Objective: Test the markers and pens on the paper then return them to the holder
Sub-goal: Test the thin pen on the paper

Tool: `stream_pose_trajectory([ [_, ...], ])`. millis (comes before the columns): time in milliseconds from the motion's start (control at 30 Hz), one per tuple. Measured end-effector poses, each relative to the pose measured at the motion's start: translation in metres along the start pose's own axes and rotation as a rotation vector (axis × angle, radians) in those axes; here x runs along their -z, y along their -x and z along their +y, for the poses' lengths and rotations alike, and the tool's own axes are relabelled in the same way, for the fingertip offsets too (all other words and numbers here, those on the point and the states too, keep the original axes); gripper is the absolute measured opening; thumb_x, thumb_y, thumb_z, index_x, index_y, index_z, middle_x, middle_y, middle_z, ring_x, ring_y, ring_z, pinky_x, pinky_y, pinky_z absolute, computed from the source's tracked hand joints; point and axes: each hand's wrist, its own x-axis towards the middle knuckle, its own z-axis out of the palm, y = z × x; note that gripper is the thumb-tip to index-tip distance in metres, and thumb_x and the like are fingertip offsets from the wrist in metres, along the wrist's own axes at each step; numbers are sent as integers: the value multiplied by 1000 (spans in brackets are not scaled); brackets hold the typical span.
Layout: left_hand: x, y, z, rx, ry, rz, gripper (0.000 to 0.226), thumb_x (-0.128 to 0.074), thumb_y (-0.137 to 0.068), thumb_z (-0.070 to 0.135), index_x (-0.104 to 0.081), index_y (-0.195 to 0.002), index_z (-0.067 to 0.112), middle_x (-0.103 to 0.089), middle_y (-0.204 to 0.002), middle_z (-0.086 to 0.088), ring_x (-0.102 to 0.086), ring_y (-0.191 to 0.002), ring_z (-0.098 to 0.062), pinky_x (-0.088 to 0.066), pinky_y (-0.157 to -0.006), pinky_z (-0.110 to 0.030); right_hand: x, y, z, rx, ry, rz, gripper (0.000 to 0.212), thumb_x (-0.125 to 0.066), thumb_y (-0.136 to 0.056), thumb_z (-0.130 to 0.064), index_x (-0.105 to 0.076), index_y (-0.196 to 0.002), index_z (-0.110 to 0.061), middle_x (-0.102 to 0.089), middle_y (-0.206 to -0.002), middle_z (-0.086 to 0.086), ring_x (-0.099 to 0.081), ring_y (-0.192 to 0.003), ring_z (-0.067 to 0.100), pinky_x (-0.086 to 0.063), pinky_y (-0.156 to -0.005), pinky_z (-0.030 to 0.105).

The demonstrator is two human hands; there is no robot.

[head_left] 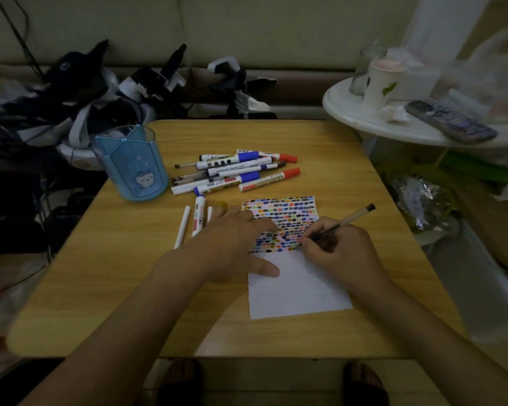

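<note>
Pinching a pen (339, 225) in my right hand (339, 250), I have its tip down on the paper (299, 288), at the lower edge of the block of colored test marks that fills the sheet's far half; the pen's capped end slants up and away to the right. My left hand (232, 241) lies flat with its fingers straight and spread, pressing the paper's left edge, thumb on the blank white part and fingertips over the marks. The sheet sits on the wooden counter (129, 288), right of center. Just beyond my left hand lie three markers (198, 216) side by side, pointing away from me, the middle one with a blue cap, the rightmost partly hidden by my fingers. Farther back is a loose pile of markers and pens (235, 171), lying mostly crosswise, with blue and red caps showing and a couple of thin clear pens among them. The holder (131, 165), a translucent blue cup with inner dividers and a small cat face on its front, stands upright at the counter's far left, just beside the pile, and I can see no pens in it. A white round side table (349, 112) stands to the right, carrying a paper cup (381, 83) and a remote (449, 121).
</note>
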Motion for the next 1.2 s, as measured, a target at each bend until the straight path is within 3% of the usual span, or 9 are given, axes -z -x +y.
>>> stream_pose_trajectory([
  [233,1,0,0,6,5,-11,85,-55,-75,80,-28,-148,46,-41,-148,2,-31,-133,-22,-19,-110,-44,0,-1,1,-9,-1,-7,12,-72,-86,-15,-69,-79,-25,-69,-69,-7,-63,-65,4,-45,-54,14],
  [433,1,1,0,9,17,-19,84,-56,-75,80,-28,-148,46,-40,-148,3,-31,-133,-21,-20,-110,-44,0,0,0,-9,-7,-12,13,-72,-86,-16,-70,-80,-26,-70,-71,-7,-64,-67,6,-49,-56,19],
  [600,2,2,2,6,13,-11,83,-56,-77,79,-29,-148,45,-42,-146,2,-32,-131,-22,-20,-110,-43,3,-1,-2,-39,-25,-3,13,-71,-85,-17,-69,-78,-28,-70,-68,-5,-64,-64,9,-53,-59,36],
  [767,4,2,2,6,26,-19,83,-56,-76,79,-29,-147,46,-43,-144,2,-33,-130,-21,-22,-108,-42,8,-4,-12,-67,-116,13,13,-70,-89,-13,-67,-87,-26,-70,-74,-16,-66,-68,3,-51,-59,16],
  [1033,5,2,0,12,45,39,92,-59,-74,78,-24,-151,42,-38,-152,4,-31,-134,-19,-21,-110,-41,5,-10,-28,-45,-302,-8,10,-72,-89,-12,-67,-92,-20,-72,-75,-2,-69,-66,11,-49,-57,16],
  [1200,8,4,0,-15,140,147,81,-53,-79,76,-31,-149,39,-45,-145,7,-36,-129,-14,-23,-101,-34,-1,-15,-35,-126,-480,-24,11,-61,-95,-8,-69,-94,-16,-74,-76,3,-71,-70,15,-53,-60,20],
])
